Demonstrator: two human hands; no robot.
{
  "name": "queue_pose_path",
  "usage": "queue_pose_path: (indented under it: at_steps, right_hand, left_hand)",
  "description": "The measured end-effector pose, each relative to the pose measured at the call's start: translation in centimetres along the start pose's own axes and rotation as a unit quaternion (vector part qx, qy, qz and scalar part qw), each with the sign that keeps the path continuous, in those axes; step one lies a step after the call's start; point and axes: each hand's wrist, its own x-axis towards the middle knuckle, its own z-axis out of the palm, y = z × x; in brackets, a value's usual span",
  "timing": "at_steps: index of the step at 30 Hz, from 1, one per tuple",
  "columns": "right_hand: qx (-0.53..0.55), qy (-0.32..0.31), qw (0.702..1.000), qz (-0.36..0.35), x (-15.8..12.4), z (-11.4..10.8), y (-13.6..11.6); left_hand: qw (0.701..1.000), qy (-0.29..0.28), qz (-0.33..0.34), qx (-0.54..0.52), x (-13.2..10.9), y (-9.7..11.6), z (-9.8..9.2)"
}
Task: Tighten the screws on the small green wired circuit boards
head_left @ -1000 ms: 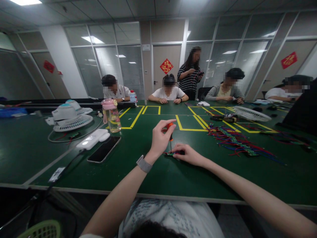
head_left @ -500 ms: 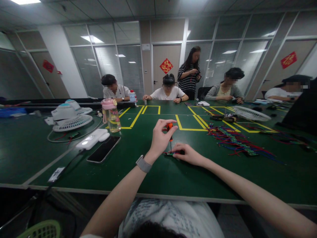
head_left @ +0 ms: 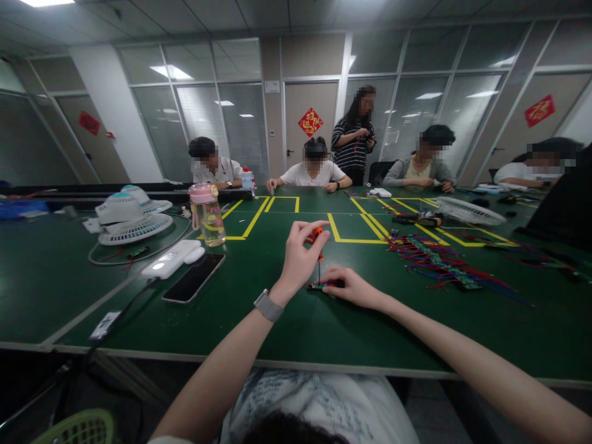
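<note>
My left hand [head_left: 298, 258] is closed around the orange handle of a small screwdriver [head_left: 317, 237], held upright with its thin shaft pointing down. The tip rests on a small circuit board [head_left: 317, 286] lying on the green table [head_left: 287, 327]. My right hand [head_left: 351, 287] lies low on the table with its fingers pressed on the right end of that board, holding it in place. A grey watch sits on my left wrist.
To the left lie a black phone [head_left: 194, 278], a white power bank [head_left: 173, 259], a pink-lidded bottle [head_left: 208, 214] and white fans [head_left: 132, 220]. A pile of coloured wires [head_left: 439, 262] lies to the right. Several people sit at the far side; one stands.
My left fingers have shifted slightly around the screwdriver handle, as in turning it. The right hand and the board have stayed put.
</note>
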Motion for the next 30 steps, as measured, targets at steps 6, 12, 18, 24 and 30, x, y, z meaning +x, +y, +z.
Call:
queue_pose_path:
  at_steps: [6,12,18,24,30]
  right_hand:
    - [-0.001,0.003,1.0,-0.006,-0.01,0.02,0.11]
    - [0.001,0.003,1.0,-0.003,-0.01,0.07,0.32]
    - [-0.003,-0.002,1.0,-0.007,0.01,-0.02,0.05]
    - [0.002,0.004,1.0,0.007,-0.02,0.04,-0.06]
    - [-0.008,0.004,1.0,-0.003,0.01,0.02,0.07]
  left_hand:
    - [0.993,-0.039,-0.042,-0.106,-0.03,-0.38,0.34]
    - [1.0,-0.01,0.015,-0.006,-0.12,-0.18,0.21]
    - [0.995,-0.034,-0.052,-0.08,0.15,-0.42,0.12]
    - [0.998,-0.031,-0.023,-0.058,0.06,-0.15,0.13]
    - [0.998,-0.02,-0.008,-0.056,-0.06,0.0,0.08]
